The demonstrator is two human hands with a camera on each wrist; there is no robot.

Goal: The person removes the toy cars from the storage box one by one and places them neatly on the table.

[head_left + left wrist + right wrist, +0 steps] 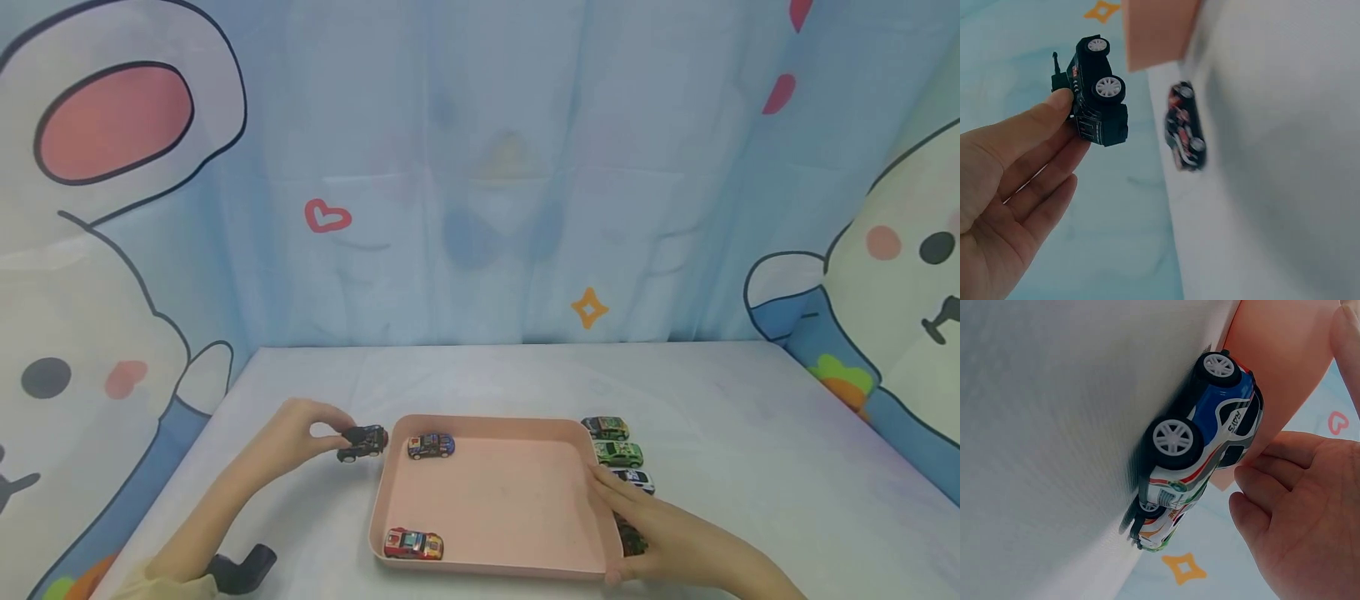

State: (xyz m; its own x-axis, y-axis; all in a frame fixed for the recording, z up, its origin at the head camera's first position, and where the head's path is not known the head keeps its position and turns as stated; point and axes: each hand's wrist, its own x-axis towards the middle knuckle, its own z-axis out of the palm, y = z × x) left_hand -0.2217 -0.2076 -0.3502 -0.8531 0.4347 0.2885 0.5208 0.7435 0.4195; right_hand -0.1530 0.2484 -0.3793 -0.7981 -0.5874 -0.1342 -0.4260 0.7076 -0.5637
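Note:
My left hand (300, 433) pinches a black toy jeep (360, 443) between thumb and fingers, just left of the pink tray (517, 500). In the left wrist view the jeep (1100, 94) shows white-spoked wheels, and a black and red toy car (1185, 128) stands on the table beyond it. Inside the tray are a blue and black toy car (431, 446) at the far left and a red and yellow one (413, 544) at the near left. My right hand (675, 533) rests against the tray's right side, fingers extended along the wall, partly covering cars beside it.
Outside the tray's right side several toy cars stand in a row, among them a green one (618, 454) and a white and blue one (1210, 425). A white cloth (712, 417) covers the table; a light-blue printed curtain (487, 250) hangs behind it.

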